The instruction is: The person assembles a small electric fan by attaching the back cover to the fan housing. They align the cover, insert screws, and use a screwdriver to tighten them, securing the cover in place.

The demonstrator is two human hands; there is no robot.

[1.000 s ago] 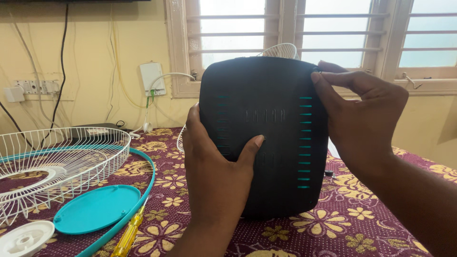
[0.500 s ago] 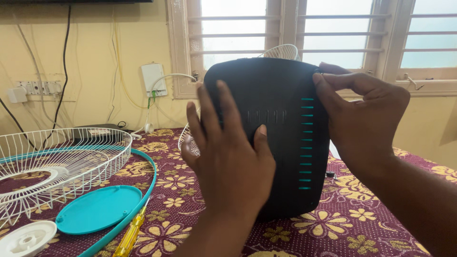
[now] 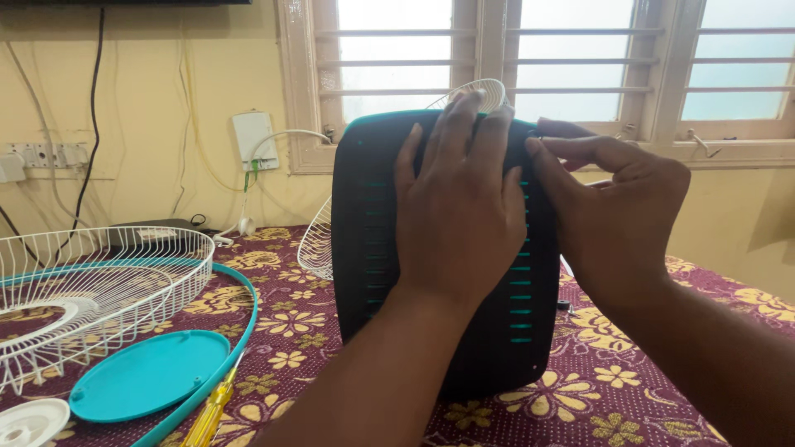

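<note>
Head view: both of my hands on an upright black housing at centre frame.

Black housing (image 3: 373, 248), with teal slots down both sides and a teal edge along its top, stands on the floral surface (image 3: 580, 389) in front of the window; my left hand (image 3: 460, 215) lies flat and spread on its upper face, fingers reaching the top rim, holding nothing; my right hand (image 3: 609, 223) pinches the upper right corner with thumb and forefinger; a white wire grille (image 3: 83, 281), a teal disc (image 3: 145, 377), a teal ring (image 3: 240, 310) and a yellow screwdriver (image 3: 207, 414) lie at lower left. I judge it best to keep the palm pressing evenly so the housing stays upright, and to work the pinched corner gently rather than twisting it.
</note>
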